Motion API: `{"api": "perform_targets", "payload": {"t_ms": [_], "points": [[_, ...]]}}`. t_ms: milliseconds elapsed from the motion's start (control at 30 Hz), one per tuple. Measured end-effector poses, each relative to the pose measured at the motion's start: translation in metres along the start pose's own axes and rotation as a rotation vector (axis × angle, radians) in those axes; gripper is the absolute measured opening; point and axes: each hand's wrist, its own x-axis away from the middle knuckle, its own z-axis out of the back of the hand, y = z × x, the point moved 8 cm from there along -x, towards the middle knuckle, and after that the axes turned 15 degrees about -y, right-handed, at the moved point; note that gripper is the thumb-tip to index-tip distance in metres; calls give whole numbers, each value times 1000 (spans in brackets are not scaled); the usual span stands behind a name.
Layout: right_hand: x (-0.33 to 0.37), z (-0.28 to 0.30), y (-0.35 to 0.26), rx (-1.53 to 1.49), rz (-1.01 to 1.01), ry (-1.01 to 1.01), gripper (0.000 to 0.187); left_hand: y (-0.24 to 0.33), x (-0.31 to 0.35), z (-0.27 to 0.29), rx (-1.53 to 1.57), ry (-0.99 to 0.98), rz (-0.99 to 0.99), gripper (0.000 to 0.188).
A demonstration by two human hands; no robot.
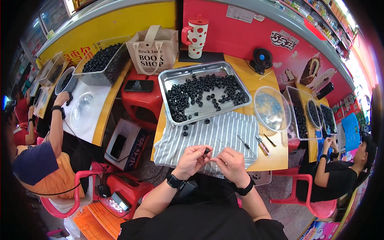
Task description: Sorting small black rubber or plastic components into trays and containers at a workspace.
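Note:
My left hand pinches a small black ring-shaped part between thumb and fingertips, above the near edge of a grey-and-white striped cloth. Close beside it, my right hand is closed in a pinch; what its fingers hold, if anything, is too small to tell. Beyond the hands, a metal tray holds many similar black parts. A few loose black parts lie on the cloth in front of the tray. To the right rest a thin pick-like tool, a small cutter and dark tweezers.
A round clear tub with bluish bits stands right of the tray. Behind are a polka-dot tumbler, a tote bag and a small black fan. A red stool bears a phone. Co-workers sit at tables left and right.

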Motion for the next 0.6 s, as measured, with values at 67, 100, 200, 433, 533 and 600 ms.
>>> {"api": "perform_targets", "payload": {"t_ms": [67, 100, 200, 433, 533, 600], "points": [[1, -1, 3, -29, -17, 6, 19, 0, 0, 3, -12, -4, -16, 27], [1, -2, 5, -57, -32, 10, 18, 1, 0, 4, -23, -8, -35, 26], [3, -2, 12, -149, -57, 39, 13, 1, 0, 3, -41, 29, -3, 27], [-1, 10, 12, -251, -176, 37, 16, -7, -7, -20, -92, -104, 117, 38], [-1, -4, 15, -161, -10, -50, 19, 1, -4, -20, -237, -33, 66, 44], [-3, -4, 9, -153, 8, -23, 18, 7, 1, -20, -311, -30, 61, 42]]}}
